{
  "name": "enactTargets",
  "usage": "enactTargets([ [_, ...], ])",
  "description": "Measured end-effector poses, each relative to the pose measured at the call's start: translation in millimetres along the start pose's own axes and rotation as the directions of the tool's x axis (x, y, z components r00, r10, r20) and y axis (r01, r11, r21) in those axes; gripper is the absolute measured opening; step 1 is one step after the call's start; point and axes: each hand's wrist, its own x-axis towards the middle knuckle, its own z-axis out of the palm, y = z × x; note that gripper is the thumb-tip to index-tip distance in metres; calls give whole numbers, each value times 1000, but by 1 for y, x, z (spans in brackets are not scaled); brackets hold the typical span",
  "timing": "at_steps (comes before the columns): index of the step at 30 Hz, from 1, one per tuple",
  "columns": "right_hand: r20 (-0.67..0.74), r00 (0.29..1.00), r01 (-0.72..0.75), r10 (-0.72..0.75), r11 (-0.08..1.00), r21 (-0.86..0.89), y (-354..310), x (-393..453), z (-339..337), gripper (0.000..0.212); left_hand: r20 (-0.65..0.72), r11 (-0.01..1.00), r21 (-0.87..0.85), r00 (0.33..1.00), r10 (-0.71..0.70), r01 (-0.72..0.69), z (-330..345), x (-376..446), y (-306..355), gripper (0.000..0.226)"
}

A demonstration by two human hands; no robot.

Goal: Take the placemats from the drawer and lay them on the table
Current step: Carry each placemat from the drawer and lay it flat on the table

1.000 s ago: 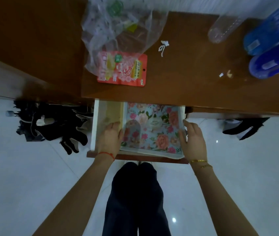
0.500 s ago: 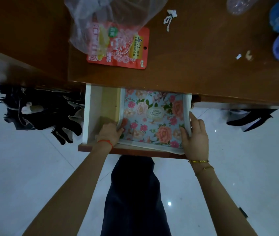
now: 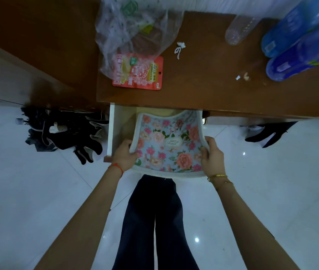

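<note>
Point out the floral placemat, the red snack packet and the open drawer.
floral placemat [image 3: 166, 145]: head view, on the patterned middle, near the oval label.
red snack packet [image 3: 147, 75]: head view, on its uncovered right half.
open drawer [image 3: 111, 129]: head view, on its white left side wall.

Glossy brown wooden table [image 3: 213, 78], soft floral cloth placemats [image 3: 166, 145], crinkled clear plastic bag [image 3: 135, 26], polished white floor tiles [image 3: 28, 191]

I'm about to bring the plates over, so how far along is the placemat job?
Done: the drawer is open. In hand: the left hand and right hand grip the floral placemats by the side edges, bowed and lifting out. Left: none lies on the table yet.
</note>
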Motion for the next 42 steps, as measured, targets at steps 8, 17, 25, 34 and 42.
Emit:
enactTargets([
  [8, 1, 1000, -25, 25, 996, 82, -55, -94, -72, 25, -37, 980, -195, 998, -42, 34, -34, -137, 29, 33],
  [17, -197, 980, 68, -31, 981, 184, -118, -180, -154, 28, -117, 934, -265, 969, 216, -240, -73, -258, 92, 45],
  [25, -370, 929, 112, -30, 973, 202, -141, -241, -196, 36, -82, 845, -260, 883, 462, -466, -87, -318, 129, 36],
  [34, -519, 851, 77, 79, 959, 271, -139, -308, -206, 36, 63, 803, -263, 821, 567, -535, -81, -348, 141, 34],
  [42, -655, 693, -48, 301, 926, 375, -116, -378, -206, 36, 329, 815, -168, 747, 577, -555, -48, -364, 177, 33],
])
